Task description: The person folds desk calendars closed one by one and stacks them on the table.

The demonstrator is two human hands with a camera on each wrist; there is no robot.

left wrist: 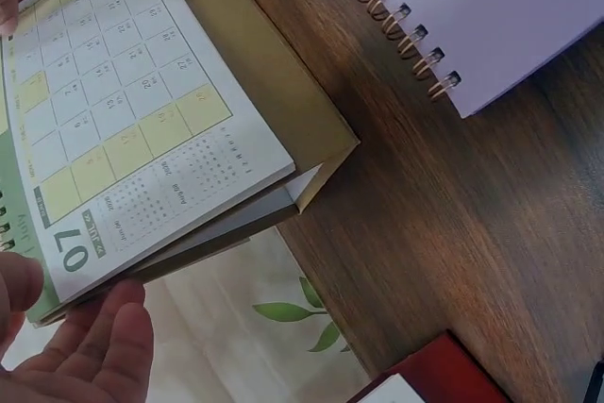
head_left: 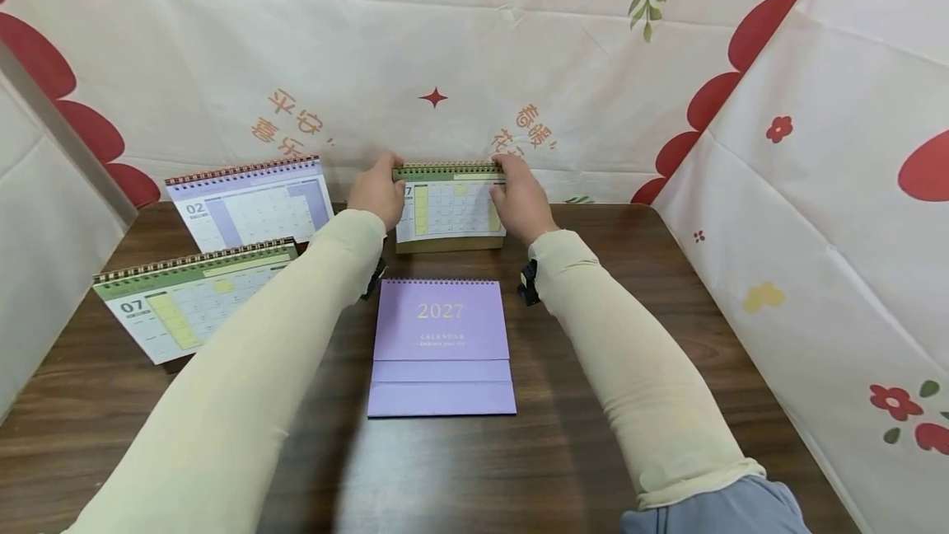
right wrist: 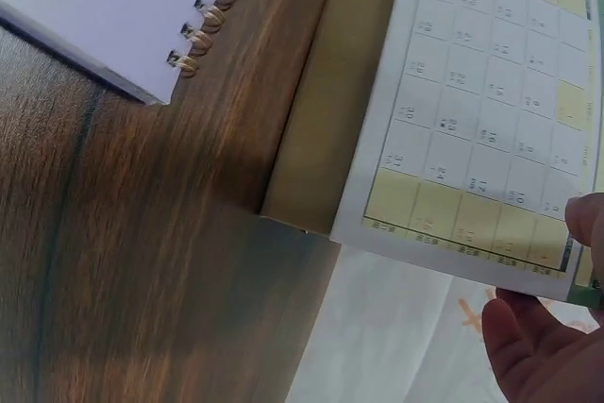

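Observation:
A green-topped desk calendar (head_left: 451,208) showing month 07 stands upright at the back of the table. My left hand (head_left: 378,192) grips its upper left corner, thumb on the front page and fingers behind, as the left wrist view shows. On the upper right corner, my right hand (head_left: 523,198) pinches it the same way. The calendar's gold-brown base (left wrist: 255,44) touches the table. In front of it lies a purple 2027 calendar (head_left: 442,328), flat, with its spiral edge toward the back.
At left stand a purple calendar (head_left: 259,208) on page 02 and another green calendar (head_left: 193,299) on page 07, partly behind my left sleeve. A printed cloth (head_left: 445,48) hangs behind the wooden table (head_left: 445,476) and along its sides.

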